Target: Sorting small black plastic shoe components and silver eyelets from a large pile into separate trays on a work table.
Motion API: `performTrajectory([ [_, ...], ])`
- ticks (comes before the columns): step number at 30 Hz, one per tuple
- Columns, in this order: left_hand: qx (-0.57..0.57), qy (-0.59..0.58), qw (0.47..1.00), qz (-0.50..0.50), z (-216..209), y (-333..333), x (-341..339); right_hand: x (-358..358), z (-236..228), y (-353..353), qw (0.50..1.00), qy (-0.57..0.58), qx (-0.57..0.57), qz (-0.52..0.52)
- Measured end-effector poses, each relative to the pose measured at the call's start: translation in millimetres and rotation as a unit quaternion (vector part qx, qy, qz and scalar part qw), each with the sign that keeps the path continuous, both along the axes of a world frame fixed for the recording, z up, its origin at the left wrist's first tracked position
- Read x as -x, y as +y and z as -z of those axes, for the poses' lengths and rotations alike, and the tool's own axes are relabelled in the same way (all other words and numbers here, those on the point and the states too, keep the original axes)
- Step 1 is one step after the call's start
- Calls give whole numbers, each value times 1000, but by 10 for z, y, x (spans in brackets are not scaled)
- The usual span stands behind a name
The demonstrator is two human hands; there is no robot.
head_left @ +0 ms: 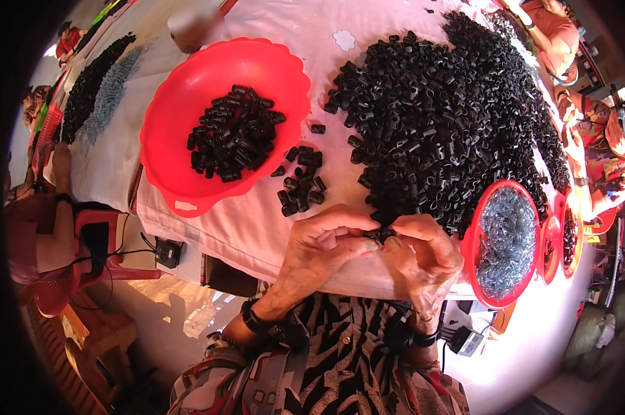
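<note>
At the near edge of the table, my left hand (pixel 319 249) and my right hand (pixel 426 259) meet fingertip to fingertip. Both pinch a small black plastic piece (pixel 379 235), mostly covered by the fingers. Just beyond them spreads a big heap of short black tubular plastic pieces (pixel 444 124). A small cluster of black pieces (pixel 302 181) lies loose to the left of the heap. Farther left stands a red scalloped bowl (pixel 167 117) with a pile of black pieces (pixel 233 135) in it. Right of my right hand, a red dish (pixel 473 256) holds small clear, bluish pieces (pixel 506 242).
Smaller red dishes (pixel 549 266) stand at the right edge. Several people sit around, among them a person at the upper right (pixel 554 34) and one at the left (pixel 42 235). Black and bluish piles (pixel 94 90) lie at the far left, near a red plastic chair (pixel 94 242).
</note>
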State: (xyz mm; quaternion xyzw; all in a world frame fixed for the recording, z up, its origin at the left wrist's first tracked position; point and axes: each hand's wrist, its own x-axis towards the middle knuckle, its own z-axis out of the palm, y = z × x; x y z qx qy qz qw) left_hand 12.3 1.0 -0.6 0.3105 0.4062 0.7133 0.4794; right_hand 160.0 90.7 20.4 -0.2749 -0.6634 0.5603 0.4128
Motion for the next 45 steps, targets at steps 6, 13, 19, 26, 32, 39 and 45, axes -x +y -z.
performTrajectory([
  [6, 6, 2, 1000, -1, 7, -1, -12, 14, -32, 32, 995, -43, -92, -11],
  [13, 21, -26, 999, 8, -2, -11, -13, 39, -18, 6, 995, -18, -93, 10],
  [19, 31, -41, 999, 13, -12, -24, -8, 47, -39, 17, 992, -40, -120, 4],
  [26, 28, -54, 998, 13, -46, 1, -35, 64, -64, 1, 992, -35, -120, 2],
  [32, -13, -53, 998, -15, 4, 7, -82, 94, -51, -23, 999, 23, 21, -15],
  [39, 50, -70, 996, -7, -33, 9, -66, 61, -4, 34, 987, -63, -144, -16],
  [45, 54, -66, 996, -24, -85, 18, -63, 149, -94, -23, 970, -105, -217, -8],
])
